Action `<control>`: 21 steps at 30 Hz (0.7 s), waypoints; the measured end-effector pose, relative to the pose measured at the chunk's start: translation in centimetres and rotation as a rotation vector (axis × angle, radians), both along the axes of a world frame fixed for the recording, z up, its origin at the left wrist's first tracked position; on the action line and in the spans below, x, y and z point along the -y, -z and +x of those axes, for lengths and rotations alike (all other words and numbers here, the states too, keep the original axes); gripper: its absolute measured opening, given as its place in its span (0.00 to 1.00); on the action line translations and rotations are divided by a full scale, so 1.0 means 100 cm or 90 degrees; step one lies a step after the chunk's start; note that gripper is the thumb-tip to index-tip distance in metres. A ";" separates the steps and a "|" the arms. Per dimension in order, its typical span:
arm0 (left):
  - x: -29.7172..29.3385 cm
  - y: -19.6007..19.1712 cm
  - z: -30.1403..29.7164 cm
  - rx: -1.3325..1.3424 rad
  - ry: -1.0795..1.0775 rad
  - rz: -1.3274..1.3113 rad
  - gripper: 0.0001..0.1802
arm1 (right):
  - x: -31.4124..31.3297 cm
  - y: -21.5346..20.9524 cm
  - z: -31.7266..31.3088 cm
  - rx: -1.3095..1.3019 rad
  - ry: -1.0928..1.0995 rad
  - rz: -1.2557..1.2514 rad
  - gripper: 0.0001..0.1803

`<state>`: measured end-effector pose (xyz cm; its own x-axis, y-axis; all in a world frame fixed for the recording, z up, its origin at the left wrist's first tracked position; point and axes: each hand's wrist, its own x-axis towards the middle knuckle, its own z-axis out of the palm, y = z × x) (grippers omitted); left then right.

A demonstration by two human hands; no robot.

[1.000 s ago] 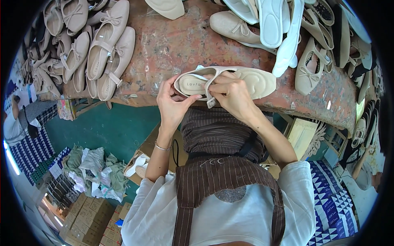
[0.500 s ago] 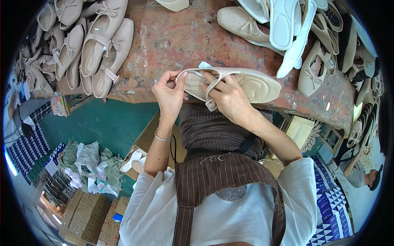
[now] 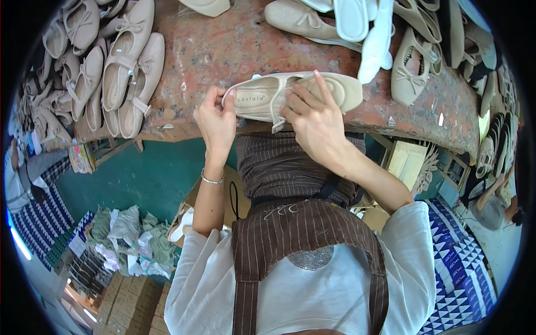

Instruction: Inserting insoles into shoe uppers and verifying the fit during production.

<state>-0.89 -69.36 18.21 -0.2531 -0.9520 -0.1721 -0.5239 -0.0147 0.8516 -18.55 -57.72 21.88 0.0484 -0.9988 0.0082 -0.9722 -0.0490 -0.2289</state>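
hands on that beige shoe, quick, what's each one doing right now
Left hand: fingers pinched shut on the heel end of the beige shoe.
Right hand: fingers spread open, pressing flat on the shoe's insole and strap.

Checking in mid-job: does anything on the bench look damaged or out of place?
Nothing alarming. The beige shoe under both hands overhangs the near edge of the workbench, whose top is stained and chipped. Loose white insoles lie across other shoes.

A worn reddish tabletop (image 3: pixel 234 50) at twelve o'clock; teal floor (image 3: pixel 139 178) at nine; perhaps cardboard boxes (image 3: pixel 120 304) at seven.
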 end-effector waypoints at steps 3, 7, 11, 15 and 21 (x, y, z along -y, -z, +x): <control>-0.031 -0.016 -0.003 0.003 0.027 0.162 0.10 | -0.007 0.007 -0.025 0.115 0.174 -0.162 0.16; -0.095 -0.007 -0.019 0.050 0.225 0.104 0.10 | 0.010 -0.004 -0.056 0.178 0.497 -0.283 0.26; -0.116 -0.026 -0.035 0.111 0.282 -0.285 0.12 | -0.011 -0.029 -0.069 0.463 0.445 -0.171 0.15; -0.134 -0.022 -0.040 0.123 0.567 -0.370 0.30 | -0.064 -0.032 -0.016 0.269 0.229 -0.141 0.17; -0.136 0.021 -0.053 0.191 0.597 -0.366 0.29 | -0.030 0.022 -0.006 -0.001 0.285 -0.160 0.19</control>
